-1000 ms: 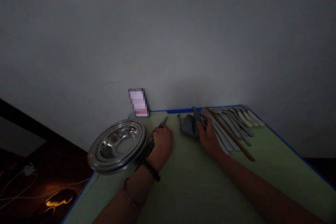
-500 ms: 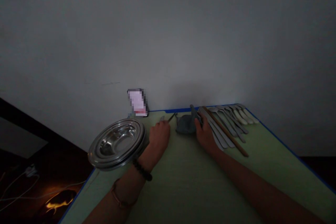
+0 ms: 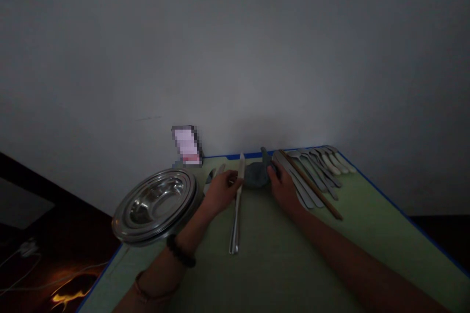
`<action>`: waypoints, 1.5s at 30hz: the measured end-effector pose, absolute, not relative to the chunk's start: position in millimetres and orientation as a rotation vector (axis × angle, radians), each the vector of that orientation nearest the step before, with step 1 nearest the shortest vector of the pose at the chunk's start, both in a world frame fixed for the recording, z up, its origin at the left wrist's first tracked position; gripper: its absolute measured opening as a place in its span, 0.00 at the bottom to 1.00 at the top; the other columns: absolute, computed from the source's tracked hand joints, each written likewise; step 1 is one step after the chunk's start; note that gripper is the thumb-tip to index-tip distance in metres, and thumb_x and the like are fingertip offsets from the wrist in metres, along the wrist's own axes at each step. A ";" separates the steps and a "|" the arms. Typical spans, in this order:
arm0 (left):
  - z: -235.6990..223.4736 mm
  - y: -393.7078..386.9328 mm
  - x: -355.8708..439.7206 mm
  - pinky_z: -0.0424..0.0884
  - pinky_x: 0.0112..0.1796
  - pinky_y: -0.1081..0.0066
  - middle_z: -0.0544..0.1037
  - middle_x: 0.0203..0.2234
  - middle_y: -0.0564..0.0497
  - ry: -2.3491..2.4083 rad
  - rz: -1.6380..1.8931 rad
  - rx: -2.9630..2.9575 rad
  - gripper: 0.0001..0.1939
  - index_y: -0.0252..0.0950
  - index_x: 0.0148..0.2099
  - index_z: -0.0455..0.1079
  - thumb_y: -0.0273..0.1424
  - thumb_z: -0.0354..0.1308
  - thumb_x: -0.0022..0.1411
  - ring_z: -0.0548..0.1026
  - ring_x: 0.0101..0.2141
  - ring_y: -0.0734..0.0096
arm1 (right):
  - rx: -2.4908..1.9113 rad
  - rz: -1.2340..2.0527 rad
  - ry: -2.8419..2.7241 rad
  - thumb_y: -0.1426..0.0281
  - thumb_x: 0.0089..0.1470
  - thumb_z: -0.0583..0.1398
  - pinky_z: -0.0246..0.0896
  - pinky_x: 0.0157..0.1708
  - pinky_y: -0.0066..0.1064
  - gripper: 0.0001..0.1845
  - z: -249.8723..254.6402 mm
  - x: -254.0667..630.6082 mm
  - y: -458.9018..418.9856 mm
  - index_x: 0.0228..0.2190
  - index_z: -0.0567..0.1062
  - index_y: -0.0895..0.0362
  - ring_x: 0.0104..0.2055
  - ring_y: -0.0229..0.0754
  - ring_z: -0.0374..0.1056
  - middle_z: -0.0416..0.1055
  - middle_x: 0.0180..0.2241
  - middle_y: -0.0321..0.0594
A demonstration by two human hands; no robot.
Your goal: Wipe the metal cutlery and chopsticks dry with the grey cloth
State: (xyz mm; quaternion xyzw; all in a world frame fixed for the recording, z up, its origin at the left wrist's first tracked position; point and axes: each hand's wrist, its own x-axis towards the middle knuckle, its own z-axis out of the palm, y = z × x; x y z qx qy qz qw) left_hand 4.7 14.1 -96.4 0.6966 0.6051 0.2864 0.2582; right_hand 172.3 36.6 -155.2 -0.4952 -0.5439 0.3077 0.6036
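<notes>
My left hand [image 3: 222,193] is closed on a silver table knife [image 3: 236,220], its blade pointing away toward the wall and its handle toward me. Right of the blade lies a grey cloth [image 3: 257,175], bunched up with one piece sticking upward. The fingers of my right hand [image 3: 284,190] are wrapped round the right side of this cloth. Several flat silver utensils [image 3: 303,196] lie just beyond and beside my right hand, partly covered by it. Behind my left wrist, the tip of a spoon [image 3: 210,176] and another piece of cutlery show.
Stacked metal dishes [image 3: 157,205] stand at the table's left edge. A phone [image 3: 187,144] leans on the wall behind them. Brown chopsticks [image 3: 316,190] and a row of spoons and forks [image 3: 325,166] lie on the right. The green tabletop [image 3: 279,264] has blue edging.
My left hand has turned and drawn back a little, bringing the knife round into full view. My right hand stays at the cloth. The whole view has shifted slightly.
</notes>
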 end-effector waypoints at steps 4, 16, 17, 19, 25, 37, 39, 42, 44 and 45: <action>-126.4 1.1 10.5 0.74 0.23 0.69 0.77 0.26 0.49 1.486 0.850 1.593 0.07 0.34 0.38 0.61 0.32 0.48 0.60 0.77 0.23 0.67 | -1.092 0.805 -1.363 0.59 0.51 0.55 0.61 0.42 0.39 0.18 -153.6 172.7 36.1 0.38 0.71 0.58 0.39 0.46 0.68 0.73 0.36 0.45; -130.6 -6.5 12.0 0.63 0.12 0.75 0.73 0.17 0.59 1.351 0.974 1.328 0.15 0.39 0.44 0.54 0.39 0.52 0.59 0.69 0.11 0.71 | -1.041 1.102 -1.219 0.65 0.45 0.54 0.59 0.36 0.32 0.07 -144.3 170.8 35.2 0.27 0.68 0.54 0.37 0.43 0.64 0.69 0.30 0.38; -130.7 -6.6 11.8 0.62 0.12 0.75 0.72 0.16 0.60 1.368 0.963 1.354 0.16 0.39 0.44 0.55 0.39 0.54 0.57 0.69 0.12 0.71 | -1.038 1.117 -1.237 0.65 0.45 0.54 0.60 0.35 0.32 0.07 -143.6 170.6 34.6 0.26 0.68 0.54 0.37 0.43 0.64 0.69 0.30 0.38; -130.2 -7.4 11.7 0.60 0.13 0.76 0.71 0.15 0.60 1.423 0.920 1.456 0.15 0.38 0.43 0.58 0.37 0.56 0.55 0.69 0.13 0.71 | -1.032 1.113 -1.299 0.64 0.45 0.54 0.60 0.34 0.32 0.07 -141.6 170.7 33.1 0.24 0.69 0.54 0.35 0.44 0.64 0.69 0.28 0.38; -127.8 -10.6 14.6 0.62 0.20 0.74 0.72 0.18 0.56 1.537 0.852 1.777 0.13 0.35 0.42 0.63 0.31 0.57 0.53 0.72 0.20 0.68 | -1.017 1.155 -1.424 0.59 0.47 0.56 0.60 0.34 0.32 0.12 -139.8 167.3 30.9 0.26 0.69 0.55 0.34 0.42 0.65 0.68 0.27 0.37; -129.9 -16.6 14.1 0.71 0.24 0.74 0.76 0.40 0.45 1.222 0.844 1.621 0.28 0.35 0.61 0.54 0.35 0.52 0.60 0.76 0.35 0.66 | -1.089 1.157 -1.289 0.59 0.50 0.53 0.61 0.41 0.36 0.14 -135.5 165.2 34.4 0.29 0.71 0.55 0.39 0.44 0.67 0.73 0.32 0.39; -131.2 -16.4 14.0 0.73 0.27 0.73 0.75 0.43 0.43 1.214 0.853 1.623 0.27 0.35 0.60 0.56 0.32 0.54 0.58 0.75 0.40 0.64 | -1.043 1.200 -1.267 0.59 0.49 0.55 0.61 0.41 0.37 0.13 -135.5 167.4 35.6 0.30 0.72 0.55 0.40 0.44 0.68 0.74 0.34 0.41; -133.2 -16.0 14.5 0.74 0.29 0.72 0.74 0.43 0.43 1.212 0.875 1.636 0.26 0.36 0.59 0.58 0.30 0.55 0.57 0.74 0.41 0.63 | -1.031 1.250 -1.285 0.60 0.44 0.60 0.62 0.41 0.37 0.16 -141.4 168.3 38.2 0.34 0.72 0.56 0.40 0.45 0.69 0.74 0.36 0.41; -133.8 -15.7 15.3 0.74 0.28 0.72 0.74 0.43 0.44 1.194 0.894 1.626 0.24 0.37 0.56 0.60 0.30 0.56 0.57 0.74 0.41 0.63 | -1.059 1.262 -1.297 0.61 0.41 0.62 0.62 0.40 0.37 0.17 -145.8 168.0 39.8 0.34 0.71 0.57 0.38 0.44 0.70 0.74 0.36 0.42; -133.9 -15.6 15.7 0.74 0.28 0.72 0.74 0.42 0.44 1.192 0.902 1.614 0.23 0.37 0.55 0.61 0.31 0.56 0.56 0.74 0.41 0.63 | -1.061 1.274 -1.302 0.62 0.41 0.63 0.63 0.40 0.37 0.17 -147.4 167.8 40.3 0.34 0.71 0.57 0.38 0.44 0.70 0.74 0.35 0.42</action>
